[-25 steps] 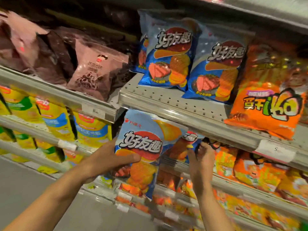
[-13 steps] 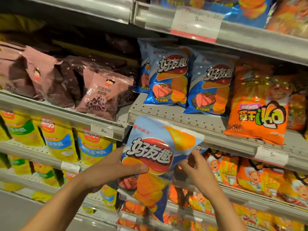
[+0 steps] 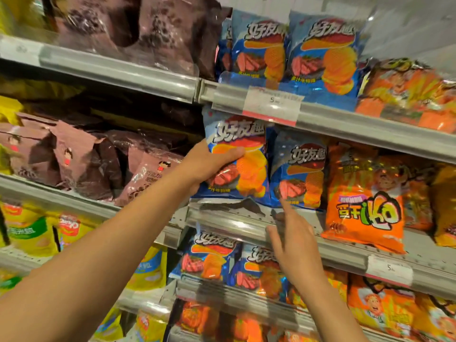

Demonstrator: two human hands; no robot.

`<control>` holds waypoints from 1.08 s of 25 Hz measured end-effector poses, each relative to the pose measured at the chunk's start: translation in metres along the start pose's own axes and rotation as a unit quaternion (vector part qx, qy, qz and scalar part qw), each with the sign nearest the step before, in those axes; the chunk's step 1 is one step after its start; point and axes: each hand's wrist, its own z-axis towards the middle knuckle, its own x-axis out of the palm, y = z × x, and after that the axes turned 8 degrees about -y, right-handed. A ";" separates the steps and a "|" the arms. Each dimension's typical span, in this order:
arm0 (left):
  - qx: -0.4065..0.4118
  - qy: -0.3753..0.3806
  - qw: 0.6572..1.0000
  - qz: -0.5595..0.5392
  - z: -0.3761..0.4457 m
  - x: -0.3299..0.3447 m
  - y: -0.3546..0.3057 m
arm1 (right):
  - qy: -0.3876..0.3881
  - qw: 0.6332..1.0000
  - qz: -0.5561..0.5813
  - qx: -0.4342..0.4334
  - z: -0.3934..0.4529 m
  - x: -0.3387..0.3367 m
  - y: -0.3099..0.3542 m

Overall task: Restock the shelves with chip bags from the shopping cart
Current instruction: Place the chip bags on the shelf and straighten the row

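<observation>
A blue chip bag (image 3: 244, 169) with orange chips printed on it stands upright at the left end of the middle shelf (image 3: 345, 248). My left hand (image 3: 209, 164) grips its left edge, thumb across the front. Right beside it stands a second blue chip bag (image 3: 299, 176). My right hand (image 3: 296, 245) hovers just below and in front of that bag, fingers spread and holding nothing; one fingertip reaches its lower left corner. The shopping cart is not in view.
Two more blue bags (image 3: 296, 50) fill the top shelf. Orange bags (image 3: 365, 208) stand to the right on the middle shelf. Brown snack bags (image 3: 81, 164) sit left of the divider, yellow bags (image 3: 32, 233) below them. A price tag (image 3: 271, 107) hangs from the upper rail.
The blue bag has gone up from below the shelf edge onto the middle shelf, in front of the bags there. My right hand has let go of it and dropped away. The view tilted upward.
</observation>
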 end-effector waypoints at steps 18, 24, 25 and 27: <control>0.359 -0.157 0.845 0.365 -0.036 0.027 0.066 | -0.018 0.982 -0.176 -0.064 0.003 0.028 -0.012; 0.304 -0.160 0.841 0.419 -0.068 0.072 0.035 | 0.003 0.998 0.040 -0.040 -0.012 -0.020 -0.019; 0.334 -0.154 0.834 0.411 -0.074 0.085 0.031 | -0.033 0.996 0.062 -0.048 -0.021 -0.036 -0.028; 0.365 -0.106 0.849 0.368 -0.091 0.129 0.027 | -0.093 0.992 0.063 -0.058 -0.048 -0.072 -0.062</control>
